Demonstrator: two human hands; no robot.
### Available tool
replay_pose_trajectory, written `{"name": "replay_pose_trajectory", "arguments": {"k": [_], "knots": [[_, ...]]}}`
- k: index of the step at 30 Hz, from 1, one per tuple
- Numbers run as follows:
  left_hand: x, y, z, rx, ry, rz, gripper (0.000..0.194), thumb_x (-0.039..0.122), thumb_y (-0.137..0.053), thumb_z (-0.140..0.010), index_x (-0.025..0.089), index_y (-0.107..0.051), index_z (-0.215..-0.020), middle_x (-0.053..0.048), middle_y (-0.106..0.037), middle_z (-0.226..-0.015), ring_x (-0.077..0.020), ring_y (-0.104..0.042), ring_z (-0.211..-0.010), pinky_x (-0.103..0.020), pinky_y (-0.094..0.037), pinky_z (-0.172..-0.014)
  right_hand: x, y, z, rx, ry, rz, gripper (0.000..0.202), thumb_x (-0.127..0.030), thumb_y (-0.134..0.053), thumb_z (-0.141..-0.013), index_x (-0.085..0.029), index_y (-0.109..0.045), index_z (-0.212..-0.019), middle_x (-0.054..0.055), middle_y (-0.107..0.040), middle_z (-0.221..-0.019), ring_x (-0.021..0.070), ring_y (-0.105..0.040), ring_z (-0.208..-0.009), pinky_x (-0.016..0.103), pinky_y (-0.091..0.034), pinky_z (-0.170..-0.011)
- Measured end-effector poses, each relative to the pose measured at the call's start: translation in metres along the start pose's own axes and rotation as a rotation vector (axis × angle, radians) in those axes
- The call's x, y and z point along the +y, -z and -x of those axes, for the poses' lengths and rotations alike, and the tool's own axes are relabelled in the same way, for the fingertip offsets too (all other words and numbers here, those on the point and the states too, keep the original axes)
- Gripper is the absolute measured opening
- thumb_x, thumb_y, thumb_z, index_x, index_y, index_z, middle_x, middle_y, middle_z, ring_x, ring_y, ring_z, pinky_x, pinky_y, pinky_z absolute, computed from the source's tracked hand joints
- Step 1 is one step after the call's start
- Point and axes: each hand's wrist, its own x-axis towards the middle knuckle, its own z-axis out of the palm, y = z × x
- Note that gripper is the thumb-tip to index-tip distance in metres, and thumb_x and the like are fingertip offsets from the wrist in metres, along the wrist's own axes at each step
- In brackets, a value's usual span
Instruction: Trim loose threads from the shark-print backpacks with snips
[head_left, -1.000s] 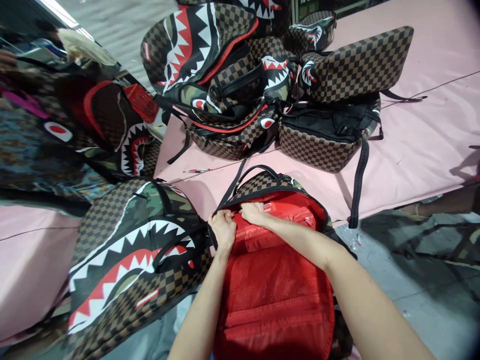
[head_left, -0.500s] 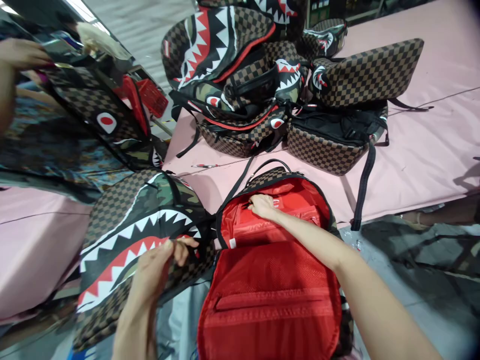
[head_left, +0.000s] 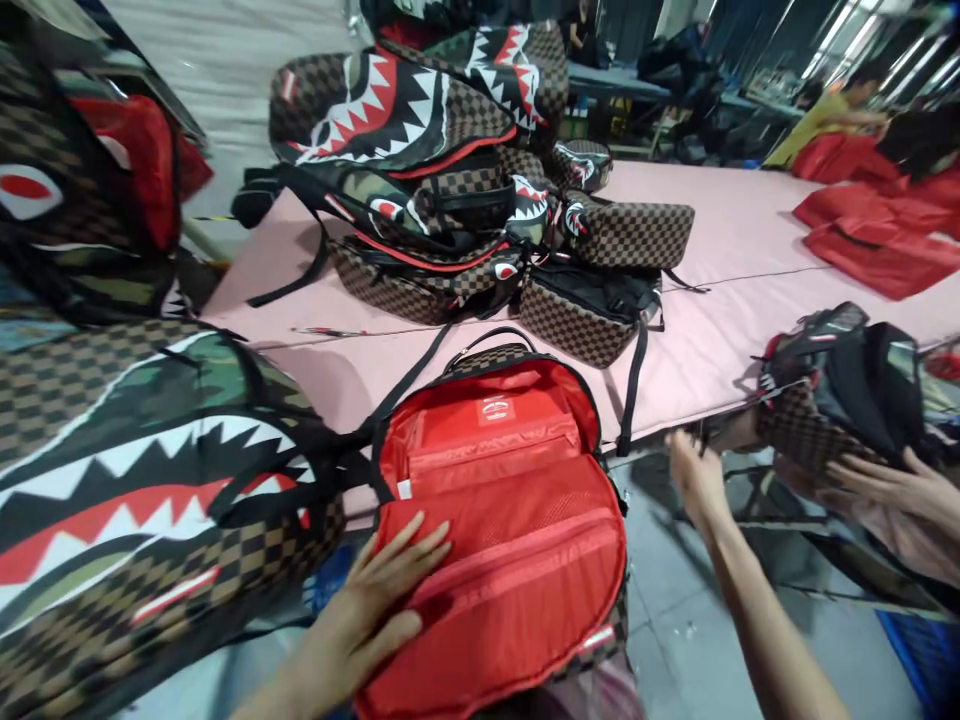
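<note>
An unzipped checkered backpack [head_left: 487,360] lies in front of me, its red lining [head_left: 517,590] showing and its front panel folded down. My left hand [head_left: 382,605] rests on that panel's left edge, fingers spread. Off to the right of the backpack, above the floor, my right hand [head_left: 697,480] is closed; a small dark tip sticks out of it, too small to name. Left of the open backpack lies a shark-mouth backpack [head_left: 150,480] in checks and camouflage.
A pile of shark-print bags [head_left: 390,110] stands at the back of the pink table [head_left: 735,230]. At the right, another person's hands [head_left: 892,485] hold a small backpack [head_left: 847,380]. Red pieces [head_left: 885,230] lie far right. A checkered bag [head_left: 67,190] is upright at left.
My right hand has come out of the backpack and moved right. My left hand has gone from above the shark-mouth backpack to the red panel. The view has turned right.
</note>
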Motion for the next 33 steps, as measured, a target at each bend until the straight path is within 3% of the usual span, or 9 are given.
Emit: {"name": "replay_pose_trajectory", "arguments": {"k": [2,4,6,8,13,20,27,30,33], "knots": [[0.011,-0.003,-0.001,-0.086,-0.024,-0.039,0.064,0.046,-0.050,-0.081,0.042,-0.022,-0.139,-0.002,-0.037,-0.141,-0.0317,-0.030,-0.132,-0.060,-0.023,-0.104,0.046,0.026,0.030,-0.022,-0.187,0.007,0.049,-0.062,-0.063,-0.060,-0.014,-0.060,-0.071,-0.012,-0.023,-0.044,0.0058,-0.019,-0.037,0.021,-0.015,-0.036],[0.024,-0.010,-0.002,-0.100,-0.019,-0.070,0.068,0.048,-0.052,-0.081,0.040,-0.018,-0.140,-0.005,-0.035,-0.142,-0.0337,-0.028,-0.132,-0.064,-0.021,-0.102,0.086,0.035,0.057,-0.043,-0.259,0.008,0.050,-0.063,-0.063,-0.060,-0.015,-0.061,-0.071,-0.010,-0.029,-0.044,0.0070,-0.025,-0.036,0.022,-0.018,-0.036],[0.034,-0.017,-0.003,-0.069,0.006,-0.096,0.068,0.048,-0.051,-0.082,0.037,-0.018,-0.141,-0.007,-0.035,-0.142,-0.0342,-0.028,-0.133,-0.066,-0.018,-0.102,0.111,0.033,0.074,-0.083,-0.301,0.001,0.047,-0.062,-0.063,-0.060,-0.016,-0.062,-0.072,-0.006,-0.041,-0.046,0.0090,-0.034,-0.038,0.023,-0.025,-0.037],[0.040,-0.022,-0.002,-0.043,0.033,-0.109,0.068,0.049,-0.050,-0.082,0.033,-0.021,-0.142,-0.009,-0.035,-0.142,-0.0341,-0.027,-0.133,-0.065,-0.017,-0.102,0.120,0.027,0.080,-0.104,-0.317,-0.007,0.044,-0.060,-0.064,-0.060,-0.018,-0.062,-0.071,-0.002,-0.051,-0.052,0.0117,-0.043,-0.041,0.025,-0.034,-0.039],[0.047,-0.025,0.001,-0.052,0.075,-0.085,0.068,0.043,-0.054,-0.082,0.029,-0.024,-0.142,-0.010,-0.031,-0.145,-0.0335,-0.020,-0.136,-0.066,-0.015,-0.103,0.115,0.013,0.063,-0.121,-0.273,-0.073,0.040,-0.056,-0.067,-0.059,-0.019,-0.063,-0.075,0.000,-0.058,-0.057,0.0151,-0.052,-0.047,0.028,-0.045,-0.047],[0.051,-0.016,0.000,-0.064,0.124,-0.060,0.063,0.038,-0.050,-0.086,0.020,-0.027,-0.141,-0.012,-0.026,-0.146,-0.0287,-0.015,-0.138,-0.062,-0.010,-0.106,0.115,0.004,0.061,-0.035,-0.381,-0.179,0.052,-0.056,-0.075,-0.047,-0.015,-0.062,-0.077,0.000,-0.063,-0.061,0.0141,-0.056,-0.052,0.025,-0.046,-0.049],[0.055,-0.008,-0.003,-0.100,0.132,-0.075,0.062,0.041,-0.048,-0.086,0.023,-0.025,-0.142,-0.010,-0.024,-0.147,-0.0295,-0.015,-0.138,-0.063,-0.012,-0.105,0.126,0.007,0.072,-0.011,-0.346,-0.161,0.049,-0.054,-0.075,-0.045,-0.015,-0.061,-0.072,-0.001,-0.061,-0.057,0.0118,-0.050,-0.046,0.023,-0.039,-0.045],[0.054,-0.020,0.000,-0.097,0.115,-0.125,0.064,0.041,-0.048,-0.086,0.020,-0.025,-0.142,-0.010,-0.023,-0.148,-0.0298,-0.012,-0.138,-0.063,-0.011,-0.105,0.099,0.008,0.063,0.079,-0.188,-0.057,0.046,-0.056,-0.070,-0.052,-0.014,-0.061,-0.071,-0.002,-0.056,-0.055,0.0096,-0.042,-0.045,0.023,-0.034,-0.044],[0.051,-0.040,0.006,-0.083,0.074,-0.152,0.066,0.042,-0.048,-0.085,0.018,-0.024,-0.142,-0.010,-0.023,-0.148,-0.0294,-0.014,-0.138,-0.062,-0.012,-0.106,0.032,-0.009,0.053,0.035,0.166,0.071,0.038,-0.051,-0.059,-0.069,-0.014,-0.063,-0.081,-0.002,-0.054,-0.061,0.0087,-0.038,-0.047,0.022,-0.030,-0.045]]}}
